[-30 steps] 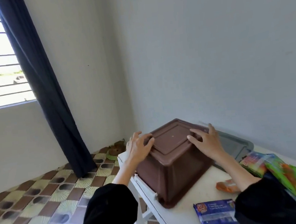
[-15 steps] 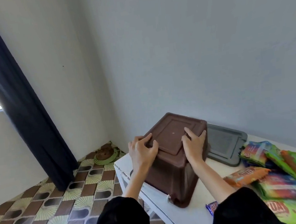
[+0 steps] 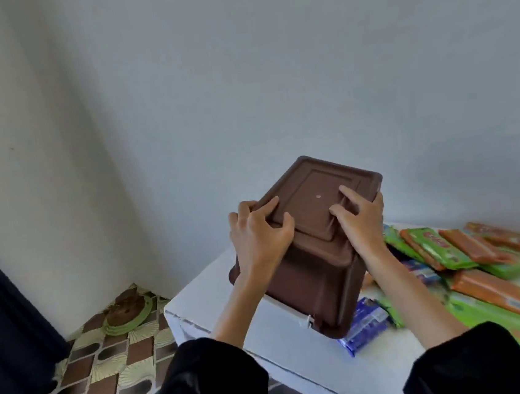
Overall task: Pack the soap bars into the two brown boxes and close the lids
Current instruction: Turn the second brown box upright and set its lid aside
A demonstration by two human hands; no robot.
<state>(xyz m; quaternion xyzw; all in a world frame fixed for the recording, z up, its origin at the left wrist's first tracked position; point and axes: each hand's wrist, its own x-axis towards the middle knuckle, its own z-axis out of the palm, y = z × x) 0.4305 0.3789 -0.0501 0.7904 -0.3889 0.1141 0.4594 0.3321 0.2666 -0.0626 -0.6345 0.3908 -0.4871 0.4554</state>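
Holding the upturned box (image 3: 312, 278) tilted at the worktop (image 3: 204, 286) edge, left grip (image 3: 259, 235) and right grip (image 3: 360, 221) clasp its base; soap bars (image 3: 469, 248) lie loose, none evidently packed, no lid closed.

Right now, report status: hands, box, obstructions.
Left hand and right hand both grip the brown box. Box upside down, tilted, at the table corner. Soap packs piled right of it; blue pack at its rim.
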